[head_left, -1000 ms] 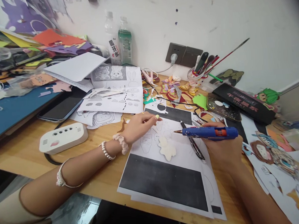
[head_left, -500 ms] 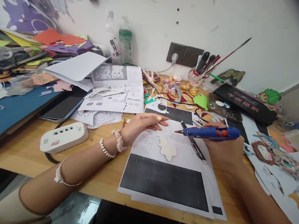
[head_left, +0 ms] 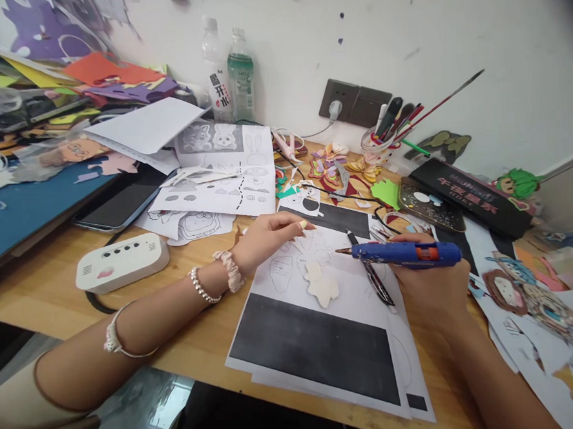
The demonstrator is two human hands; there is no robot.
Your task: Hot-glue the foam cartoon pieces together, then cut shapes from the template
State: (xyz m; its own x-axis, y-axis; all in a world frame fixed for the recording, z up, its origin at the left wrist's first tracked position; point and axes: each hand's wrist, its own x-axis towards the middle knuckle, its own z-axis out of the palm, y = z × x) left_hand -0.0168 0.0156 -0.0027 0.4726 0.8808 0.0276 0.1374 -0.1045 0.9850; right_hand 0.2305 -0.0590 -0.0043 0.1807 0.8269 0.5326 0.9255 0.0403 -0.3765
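Note:
My right hand [head_left: 429, 286] is wrapped round a blue hot glue gun [head_left: 405, 254], its nozzle pointing left over a printed sheet [head_left: 322, 316] with outlined shapes and black blocks. A cream foam cut-out [head_left: 320, 283] lies on that sheet just below the nozzle. My left hand [head_left: 268, 236] rests at the sheet's upper left edge, fingers curled loosely with the fingertips close together near a small printed shape; whether it holds anything is unclear. Black scissors [head_left: 372, 275] lie under the glue gun.
A white multi-button device [head_left: 121, 263] sits on the wooden desk at left, a dark tablet [head_left: 116, 209] behind it. Printed pattern sheets [head_left: 226, 173], two bottles [head_left: 232, 72], a brush cup [head_left: 377, 145], a black box [head_left: 470, 193] and foam cut-outs crowd the back and right.
My left hand's fingers stretched out over the sheet half a second ago, then curled back in. The glue gun and right hand have barely moved.

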